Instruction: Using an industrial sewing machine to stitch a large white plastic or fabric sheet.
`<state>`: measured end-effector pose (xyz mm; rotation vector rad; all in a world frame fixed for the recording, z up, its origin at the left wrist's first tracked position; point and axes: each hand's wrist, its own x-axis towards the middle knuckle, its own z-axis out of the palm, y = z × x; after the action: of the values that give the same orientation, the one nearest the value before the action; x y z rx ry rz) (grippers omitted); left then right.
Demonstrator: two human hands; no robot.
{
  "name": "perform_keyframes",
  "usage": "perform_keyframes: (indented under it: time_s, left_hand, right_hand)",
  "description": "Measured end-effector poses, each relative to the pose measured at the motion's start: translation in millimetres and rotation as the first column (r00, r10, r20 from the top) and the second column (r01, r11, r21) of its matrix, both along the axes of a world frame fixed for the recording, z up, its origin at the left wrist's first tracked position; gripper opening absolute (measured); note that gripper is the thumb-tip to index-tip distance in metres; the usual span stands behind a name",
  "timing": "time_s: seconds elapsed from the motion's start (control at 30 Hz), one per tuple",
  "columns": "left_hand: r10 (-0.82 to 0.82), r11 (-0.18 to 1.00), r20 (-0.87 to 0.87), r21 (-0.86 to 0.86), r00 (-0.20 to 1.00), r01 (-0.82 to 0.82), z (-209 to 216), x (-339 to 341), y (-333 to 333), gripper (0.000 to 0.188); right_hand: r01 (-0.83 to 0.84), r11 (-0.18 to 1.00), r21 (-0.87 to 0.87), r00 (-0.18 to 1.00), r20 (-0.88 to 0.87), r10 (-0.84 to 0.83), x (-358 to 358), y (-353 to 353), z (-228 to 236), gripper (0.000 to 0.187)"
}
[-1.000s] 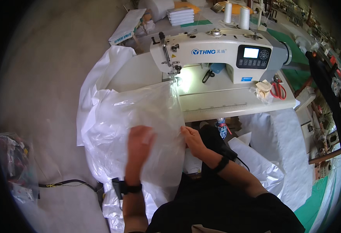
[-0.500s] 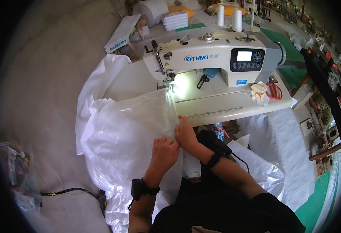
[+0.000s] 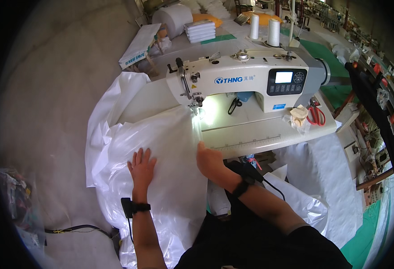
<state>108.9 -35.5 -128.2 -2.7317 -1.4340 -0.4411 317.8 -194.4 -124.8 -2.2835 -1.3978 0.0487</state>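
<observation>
A large white plastic sheet (image 3: 170, 143) spreads over the left part of the sewing table and hangs down in glossy folds. Its right edge leads up to the presser foot (image 3: 198, 107) of a white sewing machine (image 3: 246, 74), where a lamp glows. My left hand (image 3: 142, 169) lies flat on the sheet with its fingers spread. At the sheet's right edge, by the front of the table, my right hand (image 3: 209, 161) is closed, pinching that edge; the fingertips are partly hidden.
A ruler scale (image 3: 246, 142) runs along the table front. Red-handled scissors (image 3: 316, 115) and a crumpled cloth (image 3: 299, 114) lie at the right. Two thread cones (image 3: 273, 32) stand behind the machine. More white sheeting (image 3: 322, 166) hangs right of my lap. A black cable (image 3: 80, 219) crosses the floor.
My left hand has left the sheet's edge beside my right hand, moved left and opened flat on the sheet. My right hand has shifted slightly down. The sheet looks smoother and less see-through.
</observation>
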Motion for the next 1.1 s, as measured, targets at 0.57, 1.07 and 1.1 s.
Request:
perform_keyframes:
  time_s: [0.57,1.07,1.1]
  left_hand:
    - [-0.039,0.995,0.001,-0.089,0.999,0.039,16,78,117,0.056]
    - [-0.106,0.974,0.012,-0.199,0.994,0.106,7,68,4,0.054]
    - [-0.089,0.977,0.011,-0.196,0.996,0.089,6,58,3,0.054]
  right_hand:
    - [0.080,0.987,-0.141,0.995,-0.042,-0.086,62,82,17,0.037]
    - [-0.203,0.976,0.075,-0.099,-0.993,0.056,-29,-75,-71,0.037]
    - [-0.220,0.972,0.079,-0.101,-0.993,0.058,-44,-73,-65,0.037]
